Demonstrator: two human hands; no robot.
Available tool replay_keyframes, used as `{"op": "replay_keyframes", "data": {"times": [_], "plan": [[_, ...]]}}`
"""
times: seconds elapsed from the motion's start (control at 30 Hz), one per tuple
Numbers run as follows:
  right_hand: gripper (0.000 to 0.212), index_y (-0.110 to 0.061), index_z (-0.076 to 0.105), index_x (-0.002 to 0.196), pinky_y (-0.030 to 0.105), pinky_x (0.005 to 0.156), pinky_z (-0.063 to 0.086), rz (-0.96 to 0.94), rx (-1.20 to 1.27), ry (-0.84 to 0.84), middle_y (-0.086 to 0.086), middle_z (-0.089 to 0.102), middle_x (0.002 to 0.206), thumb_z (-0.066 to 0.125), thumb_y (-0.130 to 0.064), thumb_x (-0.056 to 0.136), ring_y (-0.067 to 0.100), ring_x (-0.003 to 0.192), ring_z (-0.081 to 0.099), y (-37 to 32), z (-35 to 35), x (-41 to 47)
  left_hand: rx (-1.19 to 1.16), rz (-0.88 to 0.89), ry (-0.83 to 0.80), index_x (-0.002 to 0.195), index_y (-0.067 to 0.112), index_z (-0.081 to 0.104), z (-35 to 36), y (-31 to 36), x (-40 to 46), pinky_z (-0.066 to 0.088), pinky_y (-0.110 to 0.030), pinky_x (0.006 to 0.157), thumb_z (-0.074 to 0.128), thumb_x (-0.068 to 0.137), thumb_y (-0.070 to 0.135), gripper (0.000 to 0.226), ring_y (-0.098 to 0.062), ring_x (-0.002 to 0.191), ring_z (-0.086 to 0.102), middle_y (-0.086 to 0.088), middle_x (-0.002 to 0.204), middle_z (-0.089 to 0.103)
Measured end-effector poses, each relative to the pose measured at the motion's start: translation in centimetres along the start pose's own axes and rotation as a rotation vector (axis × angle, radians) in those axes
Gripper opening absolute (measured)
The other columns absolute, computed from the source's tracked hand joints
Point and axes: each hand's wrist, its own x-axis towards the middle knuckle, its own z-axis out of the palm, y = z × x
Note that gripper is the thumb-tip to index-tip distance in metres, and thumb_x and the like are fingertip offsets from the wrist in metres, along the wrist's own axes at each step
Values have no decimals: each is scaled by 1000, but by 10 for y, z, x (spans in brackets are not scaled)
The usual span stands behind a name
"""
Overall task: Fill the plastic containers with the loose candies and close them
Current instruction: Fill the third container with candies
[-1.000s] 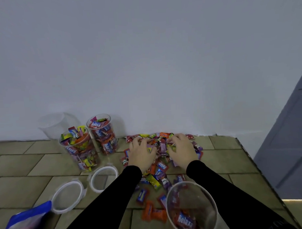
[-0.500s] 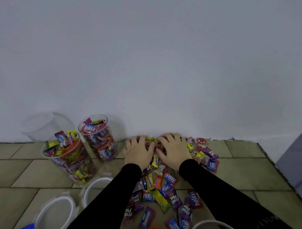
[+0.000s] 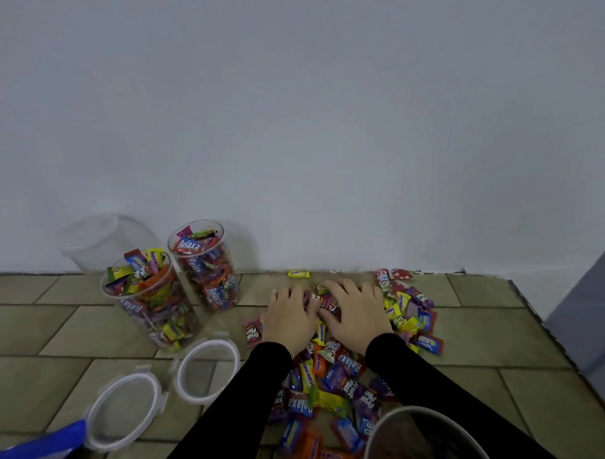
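**A:** Where are the hands, and what lies under them?

**B:** The left hand (image 3: 290, 319) and the right hand (image 3: 357, 313) lie palm-down, side by side, on a heap of loose candies (image 3: 330, 372) near the far edge of the counter (image 3: 58, 334), close to the wall. The fingers are spread and slightly bent over the wrappers; they press on the sweets. Whether any are caught underneath cannot be seen.

**B:** The heap stretches from the fingertips back toward the near edge, its long axis running toward the person.

**A:** And the container to be filled?

**B:** An open clear container (image 3: 425, 438) stands at the near edge, behind the right wrist, so the right hand is nearer. A scoop would likely draw the candies back toward the person.

**A:** Anything else?

**B:** Two clear plastic cylinders, the left filled container (image 3: 152, 303) and the right filled container (image 3: 204, 267), stand lidless toward the far left. Two white ring-shaped lids (image 3: 206, 370) lie flat before them. The wrappers are glossy, crinkled and multicoloured; the counter has a matt tile pattern.
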Motion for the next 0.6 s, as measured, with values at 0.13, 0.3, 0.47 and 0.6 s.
{"op": "replay_keyframes", "data": {"times": [0.13,0.3,0.47,0.6], "plan": [[48,-35,47,135,40,92,35,-22,-31,-98,-3,55,122,33,-53,93,27,104,51,-1,-12,-11,-13,-9,-58,117,11,51,-5,5,-11,38,-41,97,40,100,42,37,-31,122,43,-11,123,52],[39,-30,45,134,38,91,39,-34,62,-221,4,54,119,46,-42,96,27,108,56,-2,-30,-15,-204,-38,-41,108,12,57,-13,5,-25,43,-36,90,54,96,34,26,-27,109,54,-9,114,60],[34,-25,49,128,38,88,45,-44,193,-183,4,58,120,49,-36,97,29,106,58,2,-44,-23,-346,-43,65,115,9,58,-23,15,-46,42,-33,89,55,96,30,28,-25,111,54,-9,118,61],[33,-24,50,130,36,95,43,-33,290,-146,1,56,127,49,-34,98,23,114,55,2,-60,-32,-408,-4,140,112,13,57,-32,21,-54,40,-31,83,55,97,29,22,-20,105,54,-1,108,58]]}}
